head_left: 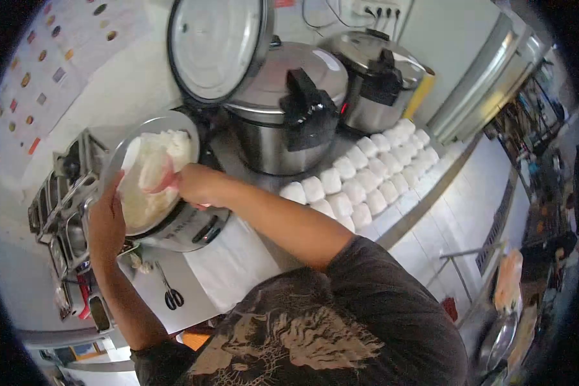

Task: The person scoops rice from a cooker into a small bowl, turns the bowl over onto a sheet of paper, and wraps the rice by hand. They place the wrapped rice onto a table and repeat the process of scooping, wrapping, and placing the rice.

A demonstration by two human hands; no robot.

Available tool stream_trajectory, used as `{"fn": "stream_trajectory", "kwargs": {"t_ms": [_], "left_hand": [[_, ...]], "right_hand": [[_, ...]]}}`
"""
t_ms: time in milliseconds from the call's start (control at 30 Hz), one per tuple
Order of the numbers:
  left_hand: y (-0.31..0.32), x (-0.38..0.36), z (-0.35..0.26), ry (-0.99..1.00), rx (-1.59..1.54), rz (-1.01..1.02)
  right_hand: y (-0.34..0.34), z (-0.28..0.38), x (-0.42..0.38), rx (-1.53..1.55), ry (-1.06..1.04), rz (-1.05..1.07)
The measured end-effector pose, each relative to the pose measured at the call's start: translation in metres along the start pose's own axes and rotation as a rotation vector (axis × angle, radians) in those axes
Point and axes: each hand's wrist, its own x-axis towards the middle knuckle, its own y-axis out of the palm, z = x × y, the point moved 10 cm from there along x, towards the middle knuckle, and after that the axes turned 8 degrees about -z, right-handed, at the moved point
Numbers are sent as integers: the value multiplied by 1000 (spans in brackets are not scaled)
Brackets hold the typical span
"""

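A metal inner pot [149,125] tilts over the body of an open rice cooker [180,230], with white rice [180,143] heaped on its far side. My left hand [107,222] grips the near-left rim of the pot, fingers partly hidden. Inside the pot, my right hand [196,183] is closed around a pinkish, see-through scoop [164,175]. Rice seems to fill the scoop, though it is somewhat blurred. The cooker's raised lid [219,48] stands behind the pot.
Two closed rice cookers [289,96] [379,71] stand behind. Rows of white rounded portions [354,186] cover the counter at right. White paper [231,257] and black-handled scissors [172,297] lie in front. Metal containers [77,235] stand at left.
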Motion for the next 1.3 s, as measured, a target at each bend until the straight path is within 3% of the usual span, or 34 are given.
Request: {"fn": "stream_trajectory", "kwargs": {"t_ms": [67, 100, 200, 233, 333, 367, 500, 600, 633, 733, 767, 800, 867, 900, 1000, 1033, 1133, 1167, 1267, 1300], "left_hand": [[43, -7, 4, -9, 113, 124], [45, -8, 2, -136, 157, 191], [0, 5, 17, 96, -52, 195], [-12, 12, 34, -58, -184, 125], [34, -12, 16, 82, 306, 161], [35, -14, -4, -43, 271, 217], [-19, 3, 25, -82, -150, 25], [34, -23, 2, 87, 306, 124], [32, -24, -10, -14, 255, 181], [-14, -3, 27, -23, -106, 153], [-41, 4, 17, 109, 55, -87], [-21, -3, 17, 98, 155, 7], [34, -26, 1, 89, 350, 198], [33, -28, -13, -201, 380, 310], [-19, -2, 7, 45, 106, 187], [-47, 10, 21, 161, 139, -89], [4, -4, 82, -17, 373, 168], [34, -28, -7, 29, 233, 222], [1, -22, 3, -1, 150, 175], [-13, -15, 10, 34, 144, 57]], "right_hand": [[-2, 0, -2, -1, 46, -13], [-4, 1, -4, 1, 58, -15], [-2, 19, -31, 302, 3, -84], [1, 17, -30, 292, -11, -82], [20, 10, -6, 227, -99, -76], [27, 6, 11, 174, -163, -66], [3, 16, -19, 293, -145, -236], [16, 17, -10, 130, -188, -94], [19, 14, -5, 133, -197, -93], [22, 8, -4, 245, -168, -106], [16, 9, -14, 352, -129, -121], [10, 8, -21, 465, -90, -143], [6, 12, -15, 261, -148, -160], [7, 14, -12, 152, -178, -161], [14, 12, -13, 293, -135, -46], [17, 9, -9, 290, -139, -65], [14, 5, -3, 253, -154, -119], [4, 11, -14, 201, -162, -117], [11, 7, -11, 273, -142, -85], [16, 3, -5, 335, -128, -74]]}}
